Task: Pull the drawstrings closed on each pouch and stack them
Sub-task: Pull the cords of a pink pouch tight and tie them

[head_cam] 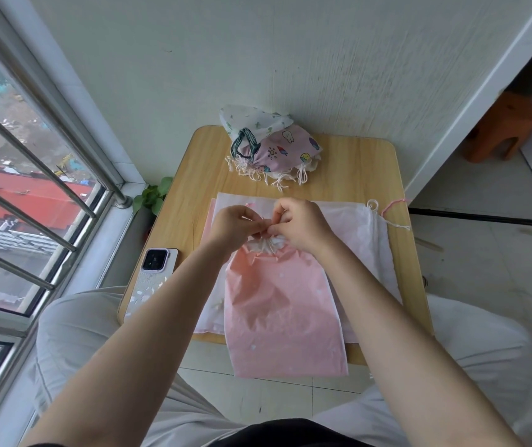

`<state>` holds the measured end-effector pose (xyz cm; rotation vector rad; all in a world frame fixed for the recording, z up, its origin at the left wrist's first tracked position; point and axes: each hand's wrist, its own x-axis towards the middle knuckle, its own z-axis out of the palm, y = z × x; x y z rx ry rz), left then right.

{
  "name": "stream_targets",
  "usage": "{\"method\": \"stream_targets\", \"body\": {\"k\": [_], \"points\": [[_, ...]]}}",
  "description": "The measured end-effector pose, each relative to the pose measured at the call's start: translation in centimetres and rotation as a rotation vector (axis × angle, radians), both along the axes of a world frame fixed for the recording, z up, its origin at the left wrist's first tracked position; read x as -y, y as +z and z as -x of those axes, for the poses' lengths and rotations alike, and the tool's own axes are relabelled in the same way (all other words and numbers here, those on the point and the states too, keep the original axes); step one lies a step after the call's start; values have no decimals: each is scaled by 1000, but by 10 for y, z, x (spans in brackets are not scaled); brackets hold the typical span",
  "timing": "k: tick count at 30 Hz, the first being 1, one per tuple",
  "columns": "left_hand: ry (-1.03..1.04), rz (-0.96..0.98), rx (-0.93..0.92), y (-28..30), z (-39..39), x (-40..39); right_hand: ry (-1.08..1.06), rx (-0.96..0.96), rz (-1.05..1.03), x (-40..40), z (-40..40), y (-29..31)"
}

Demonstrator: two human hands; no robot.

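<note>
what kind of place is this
Probably a home balcony or window nook, upstairs: a barred window overlooking rooftops, a small wooden table against a plain wall, tiled floor, and a phone lying out.

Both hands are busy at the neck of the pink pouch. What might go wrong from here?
The pink pouch overhangs the table's near edge; if either hand lets go, it may slide off. The phone lies at the left edge by the left hand's forearm and might get knocked off. The right hand pulling hard may snap the thin strings.
</note>
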<state>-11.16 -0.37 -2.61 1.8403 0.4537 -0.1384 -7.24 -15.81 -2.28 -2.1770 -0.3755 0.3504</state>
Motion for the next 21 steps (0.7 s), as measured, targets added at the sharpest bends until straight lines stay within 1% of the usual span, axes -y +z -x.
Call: {"method": "stream_targets", "body": {"k": [5, 13, 19, 21], "points": [[-107, -39, -88, 6, -1, -3, -24, 55, 51, 3, 1, -3], [-67, -171, -71, 9, -1, 5, -8, 116, 150, -3, 1, 2], [-107, -407, 51, 5, 3, 13, -16, 178, 138, -4, 2, 4], [-128, -463, 55, 4, 3, 15, -9, 197, 146, -4, 3, 3]]}}
